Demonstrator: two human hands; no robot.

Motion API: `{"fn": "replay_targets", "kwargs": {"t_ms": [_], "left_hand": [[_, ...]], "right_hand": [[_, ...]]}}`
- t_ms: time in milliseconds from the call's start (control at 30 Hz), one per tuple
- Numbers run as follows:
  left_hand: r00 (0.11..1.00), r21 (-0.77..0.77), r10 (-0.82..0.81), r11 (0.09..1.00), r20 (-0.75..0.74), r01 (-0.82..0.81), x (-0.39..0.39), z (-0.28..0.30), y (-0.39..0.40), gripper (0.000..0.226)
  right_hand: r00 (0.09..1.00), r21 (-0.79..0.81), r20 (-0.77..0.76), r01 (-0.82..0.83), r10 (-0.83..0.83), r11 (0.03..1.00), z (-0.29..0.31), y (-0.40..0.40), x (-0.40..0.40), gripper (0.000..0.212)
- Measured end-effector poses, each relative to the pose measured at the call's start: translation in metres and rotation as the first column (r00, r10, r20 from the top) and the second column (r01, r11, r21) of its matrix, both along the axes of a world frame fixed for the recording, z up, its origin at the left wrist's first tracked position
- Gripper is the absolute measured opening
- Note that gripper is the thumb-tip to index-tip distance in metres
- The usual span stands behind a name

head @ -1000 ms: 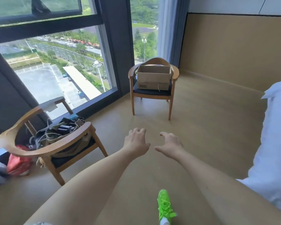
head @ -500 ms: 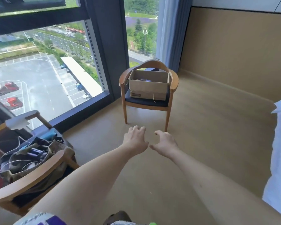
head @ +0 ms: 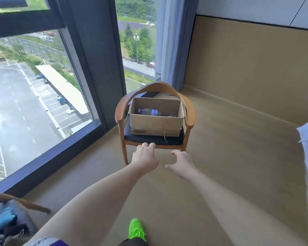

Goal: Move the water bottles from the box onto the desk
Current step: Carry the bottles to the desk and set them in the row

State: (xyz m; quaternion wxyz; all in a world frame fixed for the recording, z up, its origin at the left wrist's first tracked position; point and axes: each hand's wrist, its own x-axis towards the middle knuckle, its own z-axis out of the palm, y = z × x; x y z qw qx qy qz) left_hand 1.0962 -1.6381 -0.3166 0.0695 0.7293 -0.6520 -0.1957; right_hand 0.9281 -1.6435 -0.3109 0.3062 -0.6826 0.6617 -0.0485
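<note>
As the box (head: pixel 156 121) on the far chair (head: pixel 155 141) drew nearer, left hand (head: pixel 144 158) and right hand (head: pixel 182 164) reached out, fingers loose, empty, bottles (head: pixel 148 111) almost within reach.

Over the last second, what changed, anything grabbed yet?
The person walked toward the chair; the box on it now looms closer, and a bottle inside has come into view. The other chair by the window has slid almost out of frame. Nothing grabbed: left hand and right hand stay stretched forward, empty, short of the box. Box hasn't moved on the seat.
</note>
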Motion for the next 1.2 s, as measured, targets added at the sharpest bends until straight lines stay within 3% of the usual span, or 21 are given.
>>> {"fn": "replay_targets", "kwargs": {"t_ms": [267, 533, 800, 1000, 1200], "left_hand": [[0.998, 0.044, 0.058, 0.997, -0.007, -0.057, 0.093, -0.005, -0.144, 0.037], [1.0, 0.093, 0.017, 0.996, -0.016, -0.016, 0.113, -0.043, -0.253, 0.047], [0.992, 0.145, 0.128, 0.981, 0.005, -0.128, 0.135, -0.081, -0.396, 0.039], [0.987, 0.315, 0.157, 0.936, 0.022, -0.156, 0.142, -0.11, -0.479, 0.037], [0.992, 0.446, 0.082, 0.887, 0.099, -0.118, 0.144, -0.165, -0.536, 0.043]], "right_hand": [[0.998, 0.058, -0.025, 0.051, -0.05, 0.997, 0.006, -0.128, 0.069, 0.064], [0.999, 0.096, -0.018, 0.039, -0.037, 0.995, -0.026, -0.248, 0.104, 0.057], [0.999, 0.193, -0.024, -0.036, 0.042, 0.98, -0.07, -0.427, 0.116, 0.052], [0.991, 0.379, -0.066, -0.082, 0.115, 0.922, -0.106, -0.53, 0.116, 0.053], [0.956, 0.575, -0.112, -0.161, 0.272, 0.802, -0.174, -0.568, 0.122, 0.048]]}}
